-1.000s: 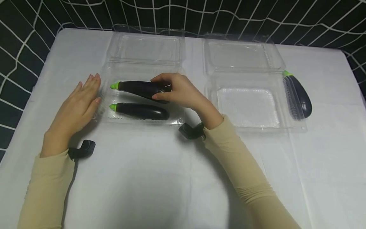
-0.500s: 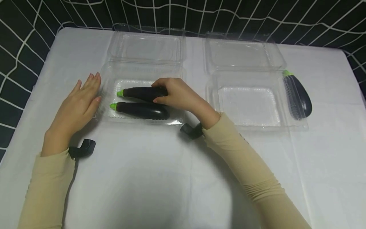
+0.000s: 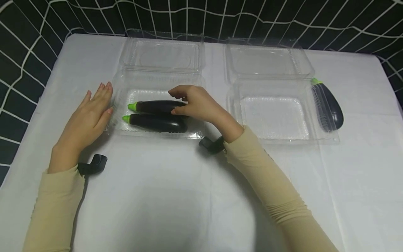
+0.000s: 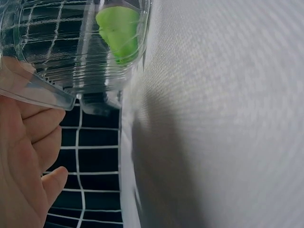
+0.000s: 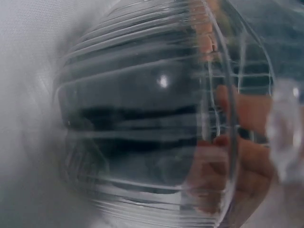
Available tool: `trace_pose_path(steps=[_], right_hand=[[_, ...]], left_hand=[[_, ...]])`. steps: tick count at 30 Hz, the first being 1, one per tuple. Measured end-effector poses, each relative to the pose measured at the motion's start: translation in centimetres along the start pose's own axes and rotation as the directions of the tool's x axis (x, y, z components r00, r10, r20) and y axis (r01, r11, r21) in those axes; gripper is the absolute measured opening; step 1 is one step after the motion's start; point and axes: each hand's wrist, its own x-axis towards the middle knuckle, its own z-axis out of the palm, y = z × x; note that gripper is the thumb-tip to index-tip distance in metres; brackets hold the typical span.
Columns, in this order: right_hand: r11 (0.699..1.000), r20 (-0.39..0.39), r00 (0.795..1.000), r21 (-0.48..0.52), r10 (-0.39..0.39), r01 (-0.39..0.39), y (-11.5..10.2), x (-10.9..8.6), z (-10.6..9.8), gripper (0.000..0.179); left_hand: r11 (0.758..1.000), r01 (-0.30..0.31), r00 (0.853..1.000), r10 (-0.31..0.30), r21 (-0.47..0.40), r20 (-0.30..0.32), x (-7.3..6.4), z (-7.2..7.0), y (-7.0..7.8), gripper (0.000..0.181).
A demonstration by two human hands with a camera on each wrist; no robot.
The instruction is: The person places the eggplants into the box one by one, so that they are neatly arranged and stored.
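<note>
Two dark eggplants with green caps lie side by side in the left clear plastic clamshell (image 3: 157, 78): a rear eggplant (image 3: 157, 106) and a front eggplant (image 3: 155, 123). My right hand (image 3: 198, 103) is over the rear one's thick end, fingers parted from it, thumb close to its surface; that end is partly hidden. Through the clear wall, the right wrist view shows a dark eggplant (image 5: 137, 99) and fingers (image 5: 247, 114). With fingers extended, my left hand (image 3: 86, 120) is at the box's left rim. A green cap (image 4: 118, 33) shows through plastic in the left wrist view.
To the right stands a second open clamshell (image 3: 274, 136), its lid folded back. Another eggplant (image 3: 330, 105) lies along that box's right side, partly behind the plastic. A dark panel with a white grid (image 3: 214, 17) borders the white-covered table (image 3: 163, 196).
The rear eggplant was lowered and brought toward the front one, coming to lie alongside it. My right fingers have loosened from it. My left hand has stayed nearly still.
</note>
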Motion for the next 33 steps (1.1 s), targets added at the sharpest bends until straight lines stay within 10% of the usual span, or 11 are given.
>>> trace_pose_path(steps=[14, 33], right_hand=[[0.960, -0.107, 0.994, 0.280, 0.030, 0.002, -0.4, -1.7, -1.7, 0.044], [0.970, -0.127, 0.992, 0.245, 0.024, 0.008, 0.8, -0.3, -6.3, 0.038]], left_hand=[[1.000, 0.011, 1.000, -0.011, 0.007, 0.011, 0.0, 0.0, 0.4, 0.055], [1.000, 0.002, 0.999, -0.003, -0.025, -0.041, 0.0, 0.1, 0.2, 0.054]])
